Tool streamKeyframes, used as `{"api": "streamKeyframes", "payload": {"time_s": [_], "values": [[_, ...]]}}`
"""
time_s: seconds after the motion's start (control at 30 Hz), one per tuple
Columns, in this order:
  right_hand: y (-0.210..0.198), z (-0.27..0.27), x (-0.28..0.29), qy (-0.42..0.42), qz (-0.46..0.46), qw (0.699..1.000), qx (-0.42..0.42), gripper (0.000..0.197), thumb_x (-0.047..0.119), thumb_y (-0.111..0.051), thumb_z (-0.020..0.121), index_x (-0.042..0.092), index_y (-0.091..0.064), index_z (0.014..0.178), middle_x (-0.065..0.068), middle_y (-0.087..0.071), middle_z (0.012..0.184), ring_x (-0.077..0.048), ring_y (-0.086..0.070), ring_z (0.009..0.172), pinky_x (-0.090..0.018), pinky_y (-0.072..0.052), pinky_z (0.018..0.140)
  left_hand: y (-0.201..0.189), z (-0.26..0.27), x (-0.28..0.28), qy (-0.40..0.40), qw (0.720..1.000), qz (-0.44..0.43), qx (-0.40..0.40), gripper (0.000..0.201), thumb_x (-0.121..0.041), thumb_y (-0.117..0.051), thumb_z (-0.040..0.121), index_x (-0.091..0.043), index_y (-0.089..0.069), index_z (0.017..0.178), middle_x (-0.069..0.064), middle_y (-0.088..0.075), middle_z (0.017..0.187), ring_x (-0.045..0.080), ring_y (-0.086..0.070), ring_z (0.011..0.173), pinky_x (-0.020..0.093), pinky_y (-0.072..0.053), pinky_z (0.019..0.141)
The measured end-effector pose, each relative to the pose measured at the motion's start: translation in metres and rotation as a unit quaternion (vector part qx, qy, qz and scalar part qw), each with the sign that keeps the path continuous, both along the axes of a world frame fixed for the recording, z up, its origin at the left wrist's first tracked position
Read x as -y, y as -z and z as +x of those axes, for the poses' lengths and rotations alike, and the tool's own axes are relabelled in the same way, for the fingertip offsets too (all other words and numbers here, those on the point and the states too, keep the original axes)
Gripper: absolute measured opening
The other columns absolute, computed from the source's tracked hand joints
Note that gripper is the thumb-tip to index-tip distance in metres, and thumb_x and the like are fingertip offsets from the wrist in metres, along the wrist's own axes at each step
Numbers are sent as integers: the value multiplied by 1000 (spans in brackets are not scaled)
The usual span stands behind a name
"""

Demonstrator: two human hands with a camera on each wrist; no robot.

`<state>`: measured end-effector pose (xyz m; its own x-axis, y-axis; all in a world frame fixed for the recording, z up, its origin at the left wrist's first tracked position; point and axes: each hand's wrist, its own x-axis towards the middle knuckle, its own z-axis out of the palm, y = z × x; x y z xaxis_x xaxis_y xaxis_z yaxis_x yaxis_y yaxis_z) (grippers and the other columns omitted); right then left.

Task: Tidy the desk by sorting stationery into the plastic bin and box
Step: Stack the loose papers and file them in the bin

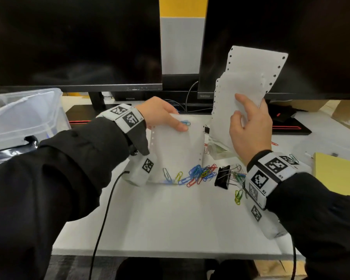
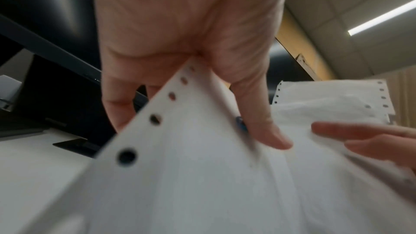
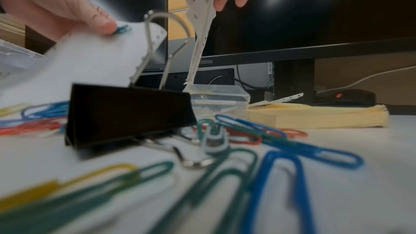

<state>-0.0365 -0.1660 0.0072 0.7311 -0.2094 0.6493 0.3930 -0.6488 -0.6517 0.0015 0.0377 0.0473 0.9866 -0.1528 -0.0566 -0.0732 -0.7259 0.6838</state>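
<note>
Both hands pinch perforated paper: the left hand (image 1: 160, 115) thumbs a sheaf (image 1: 176, 150) fastened by a blue clip (image 1: 186, 123), and the right hand (image 1: 249, 128) holds loose sheets (image 1: 249, 77) upright above the binder clip (image 1: 222, 175). I reckon those loose sheets could fan and slip onto the paperclips (image 1: 198, 173) beside it. Only the right wrist view shows the small box (image 3: 218, 99) behind the binder clip; only the head view shows the bin (image 1: 24, 114), far left.

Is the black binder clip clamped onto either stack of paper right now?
No, the black binder clip lies loose on the desk among paper clips, apart from both paper stacks.
</note>
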Motion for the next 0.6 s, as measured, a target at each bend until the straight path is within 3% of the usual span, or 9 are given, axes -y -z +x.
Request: {"api": "streamKeyframes", "payload": {"time_s": [0.1, 0.17, 0.23, 0.3, 0.37, 0.5, 0.6], "values": [[0, 0, 0, -6, 7, 1000, -1, 38, 10, -44, 93, 11, -52, 130, -9, -42, 138, -15, -41, 128, -10, -27, 96, -5, 0, 0, -24, 999, -44, 0, 22, -35, -82, 64, -26, -71, 81, -4, -71, 85, 14, -68, 82, 32, -55, 78], [0, 0, 0, -10, 10, 1000, 0, 39, 10, -44, 93, 11, -50, 131, -9, -41, 139, -15, -40, 129, -9, -27, 96, -4, 0, 1, -29, 998, -50, 1, 26, -34, -80, 67, -24, -71, 89, -4, -70, 90, 14, -66, 86, 32, -54, 80], [0, 1, 0, -11, 13, 1000, -5, 42, 11, -44, 93, 13, -46, 135, -10, -36, 143, -14, -37, 131, 2, -24, 92, -3, 0, 1, -21, 999, -47, 9, 32, -27, -79, 69, -22, -70, 98, -2, -70, 95, 16, -66, 89, 32, -55, 80], [1, 1, 0, -11, 16, 1000, -10, 45, 12, -43, 94, 15, -41, 138, -10, -30, 147, -13, -33, 132, 15, -20, 80, -4, -2, 2, 2, 999, -24, 24, 36, -19, -81, 67, -20, -69, 101, 1, -70, 99, 18, -67, 90, 34, -56, 82], [1, 2, 1, -11, 13, 1000, -16, 47, 13, -43, 94, 16, -37, 141, -10, -25, 150, -13, -29, 135, 18, -15, 74, -5, -3, 2, 20, 999, 14, 40, 39, -17, -83, 64, -20, -69, 101, 1, -70, 98, 17, -67, 88, 34, -56, 82], [1, 1, 0, -20, 4, 1000, -11, 48, 13, -43, 94, 16, -36, 141, -10, -24, 151, 5, -17, 122, 20, -9, 74, -10, -2, 3, 21, 996, 28, 79, 42, -28, -83, 63, -19, -68, 101, -5, -67, 90, 9, -64, 79, 21, -53, 68], [1, 1, 0, -19, 4, 1000, -9, 49, 12, -44, 94, 16, -35, 142, -11, -24, 150, 1, -23, 123, 20, -10, 74, -14, -3, 4, 12, 992, 12, 128, 41, -38, -79, 66, -17, -68, 99, -3, -65, 93, 12, -62, 85, 24, -53, 75]]}}
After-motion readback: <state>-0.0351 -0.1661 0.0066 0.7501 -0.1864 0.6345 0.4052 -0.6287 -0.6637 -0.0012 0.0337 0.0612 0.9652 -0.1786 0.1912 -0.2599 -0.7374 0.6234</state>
